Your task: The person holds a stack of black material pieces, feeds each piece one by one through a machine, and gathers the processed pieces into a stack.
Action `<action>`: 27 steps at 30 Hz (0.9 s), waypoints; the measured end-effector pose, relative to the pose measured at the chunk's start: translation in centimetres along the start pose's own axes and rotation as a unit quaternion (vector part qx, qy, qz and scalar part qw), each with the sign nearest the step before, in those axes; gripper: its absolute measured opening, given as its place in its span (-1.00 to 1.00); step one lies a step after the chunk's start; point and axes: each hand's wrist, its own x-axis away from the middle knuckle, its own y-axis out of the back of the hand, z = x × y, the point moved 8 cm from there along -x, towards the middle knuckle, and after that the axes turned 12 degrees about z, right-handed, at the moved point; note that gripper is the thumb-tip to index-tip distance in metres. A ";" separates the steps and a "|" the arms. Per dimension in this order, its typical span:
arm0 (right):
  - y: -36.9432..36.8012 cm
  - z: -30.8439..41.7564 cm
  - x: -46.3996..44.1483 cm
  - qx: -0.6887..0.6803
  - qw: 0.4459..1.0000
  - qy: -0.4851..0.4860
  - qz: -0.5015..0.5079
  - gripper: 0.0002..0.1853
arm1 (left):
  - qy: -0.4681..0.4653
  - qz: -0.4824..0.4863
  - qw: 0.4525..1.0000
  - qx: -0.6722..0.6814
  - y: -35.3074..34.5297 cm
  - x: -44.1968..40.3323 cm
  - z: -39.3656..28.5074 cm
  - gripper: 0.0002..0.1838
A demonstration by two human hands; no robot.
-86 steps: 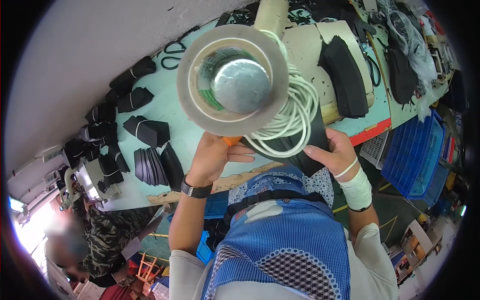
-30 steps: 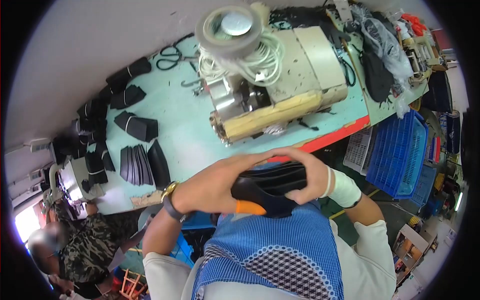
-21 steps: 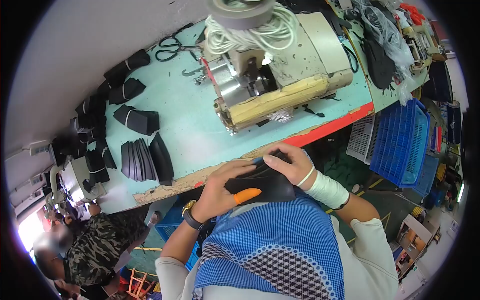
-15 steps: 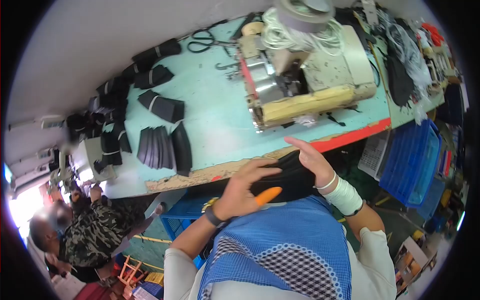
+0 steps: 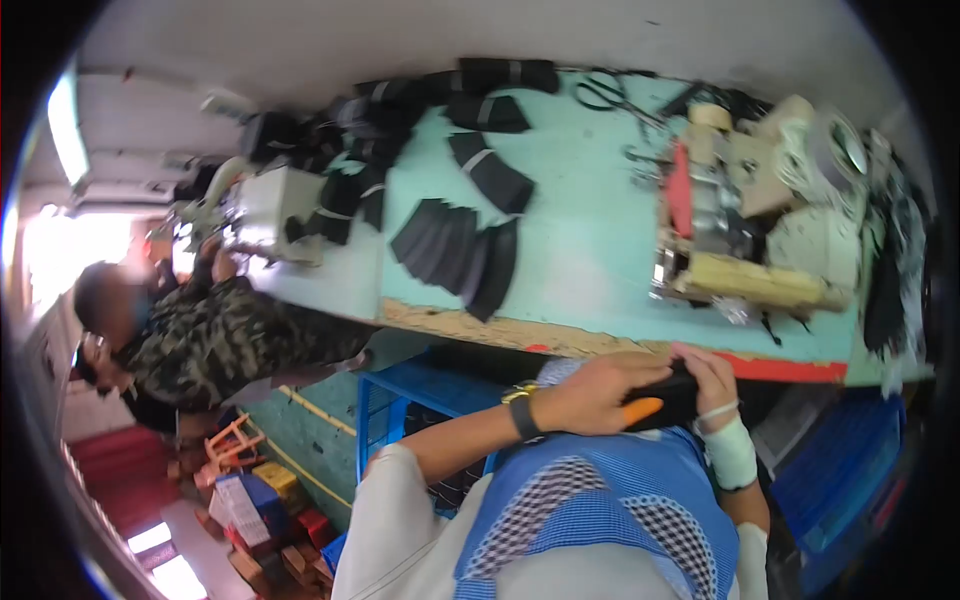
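My left hand [image 5: 597, 392], wearing a dark wristband and what looks like an orange cover on the thumb, is closed over a stack of black fabric pieces [image 5: 672, 398] at my lap. My right hand [image 5: 710, 382], its wrist wrapped in white, grips the far right end of that stack. The two hands' fingertips nearly meet on top, hiding much of the fabric. Just beyond them is the front edge of the pale green table [image 5: 585, 260]. A fanned row of dark strips [image 5: 440, 245] lies on it, left of my hands.
A sewing machine [image 5: 740, 225] stands at the table's right. Scissors [image 5: 615, 98] and tied black bundles [image 5: 490, 172] lie farther back. Blue crates [image 5: 420, 385] flank me below the table. At left, a person in camouflage [image 5: 220, 340] sits at another machine.
My view has turned left, so the table and machine appear farther right. Both hands have come together on the black stack; the right hand's raised, spread fingers have folded down onto it.
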 end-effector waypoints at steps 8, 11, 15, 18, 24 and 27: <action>-0.3 0.0 0.1 -0.148 0.988 -0.012 0.048 -0.47 | 0.092 -0.037 0.988 0.121 1.2 -2.0 2.7 -0.72; 3.2 -4.9 -0.4 -0.139 0.989 -0.057 -0.008 -0.44 | 0.188 -0.047 0.962 0.191 2.3 -2.0 11.4 -0.79; 12.3 -10.9 -1.3 0.080 0.974 -0.083 -0.195 -0.52 | 0.240 -0.014 0.959 0.151 1.4 -2.2 18.4 -0.78; 13.9 -13.7 -2.8 -0.122 0.946 -0.243 -0.175 -0.63 | 0.227 -0.053 0.954 0.187 1.6 -2.8 17.4 -0.80; 13.1 -16.3 -6.9 0.221 0.956 -0.044 -0.188 -0.67 | 0.176 -0.056 0.980 0.078 6.6 -3.5 9.6 -0.78; 12.5 -12.3 -5.4 0.277 0.907 -0.228 -0.219 -0.64 | 0.150 -0.025 0.977 0.149 7.2 -4.6 7.0 -0.80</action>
